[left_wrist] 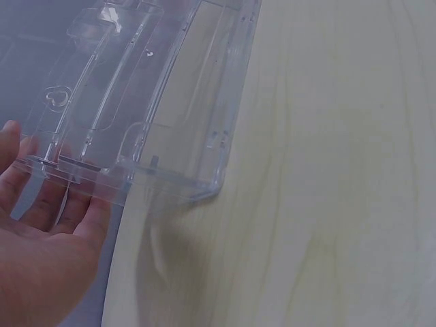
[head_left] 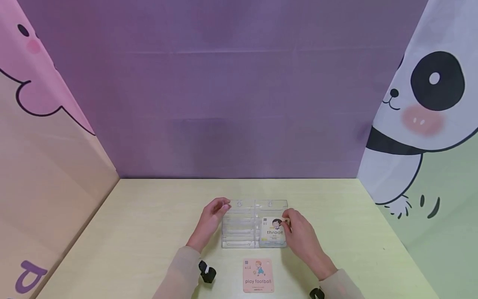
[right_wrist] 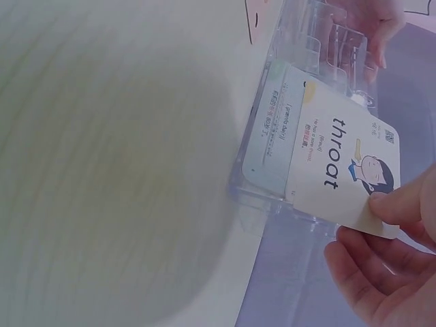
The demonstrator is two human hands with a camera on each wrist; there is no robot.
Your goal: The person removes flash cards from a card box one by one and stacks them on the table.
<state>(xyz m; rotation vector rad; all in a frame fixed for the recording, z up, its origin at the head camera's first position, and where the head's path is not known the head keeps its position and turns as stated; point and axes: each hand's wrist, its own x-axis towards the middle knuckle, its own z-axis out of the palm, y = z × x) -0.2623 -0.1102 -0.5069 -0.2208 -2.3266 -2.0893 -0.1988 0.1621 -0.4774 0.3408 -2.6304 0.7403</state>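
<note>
A clear plastic card rack [head_left: 239, 224] with two columns of stepped pockets stands on the table. My left hand [head_left: 210, 220] holds its upper left edge, thumb in front and fingers behind in the left wrist view. A cream "throat" flashcard [head_left: 269, 236] is pinched between thumb and fingers of my right hand [head_left: 301, 233]. That card lies at the lower part of the right column. Below it, the right wrist view shows a pale blue-green card [right_wrist: 267, 146] in the bottom pocket. How deep the "throat" card sits in its pocket, I cannot tell.
A pink "play football" card [head_left: 258, 276] lies flat on the wooden table [head_left: 157, 224] in front of the rack. A purple backdrop [head_left: 239, 104] rises behind the table, with printed side panels left and right. Black straps with small devices [head_left: 207, 274] sit at the wrists.
</note>
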